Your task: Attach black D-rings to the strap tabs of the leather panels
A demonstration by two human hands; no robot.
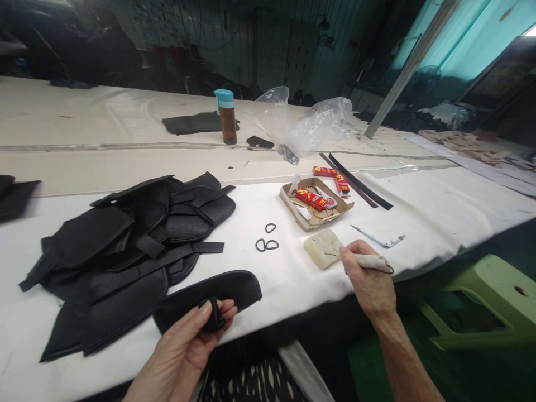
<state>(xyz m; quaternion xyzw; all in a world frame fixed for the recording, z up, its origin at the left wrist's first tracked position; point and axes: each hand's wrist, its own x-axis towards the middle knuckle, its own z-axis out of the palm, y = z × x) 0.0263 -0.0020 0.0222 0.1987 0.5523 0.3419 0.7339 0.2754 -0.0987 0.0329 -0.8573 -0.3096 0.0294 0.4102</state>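
Note:
My left hand (196, 335) is closed on the folded strap end of a black leather piece (234, 287), whose curved, edged body extends over the table edge behind my fingers. My right hand (371, 279) grips an awl (372, 261) by its pale, wrapped handle. The awl's thin tip meets a yellowish wax block (321, 249); whether it is stuck in or only resting on it is hard to see. Between my hands, black D-rings (271, 244) lie on the white cloth. A pair of thread snips or a slim pointed blade (379, 237) lies beyond my right hand.
Black leather pieces with straps (125, 240) are heaped at left. A cardboard tray (310, 223) contains red boxes and small tubes. Farther back are a bottle (228, 120), clear plastic bags (310, 128) and dark strips (360, 181). A green stool (494, 290) stands at right, beside the table.

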